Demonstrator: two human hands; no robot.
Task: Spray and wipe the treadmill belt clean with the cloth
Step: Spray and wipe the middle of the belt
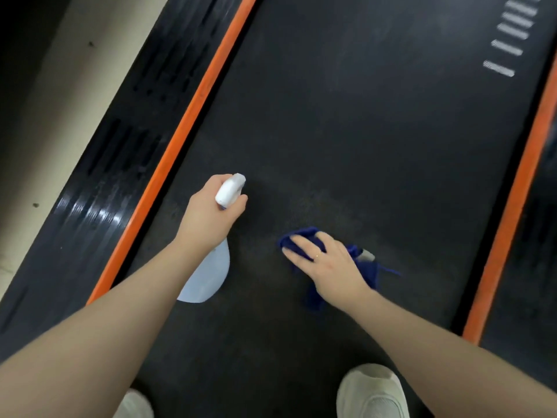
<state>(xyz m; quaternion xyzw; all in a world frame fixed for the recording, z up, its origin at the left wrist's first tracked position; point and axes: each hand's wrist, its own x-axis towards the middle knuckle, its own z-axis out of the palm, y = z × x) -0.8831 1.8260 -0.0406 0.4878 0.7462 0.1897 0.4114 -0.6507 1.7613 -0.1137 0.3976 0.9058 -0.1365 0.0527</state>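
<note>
Left hand (211, 212): grips the pale translucent plastic spray bottle (208, 276), white nozzle forward.
Right hand (327, 260): fingers flat, pressing the dark blue cloth (304, 236) on the black treadmill belt (361, 131).
Writing: none readable.

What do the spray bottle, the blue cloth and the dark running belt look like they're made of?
The pale translucent spray bottle with the white trigger head looks like smooth plastic: light shows through its body. The dark blue cloth seems a soft woven or microfibre fabric, since it bunches and folds under the hand. The black treadmill belt appears to be matte rubber or a similar synthetic, dull and finely grained, without shine.
</note>
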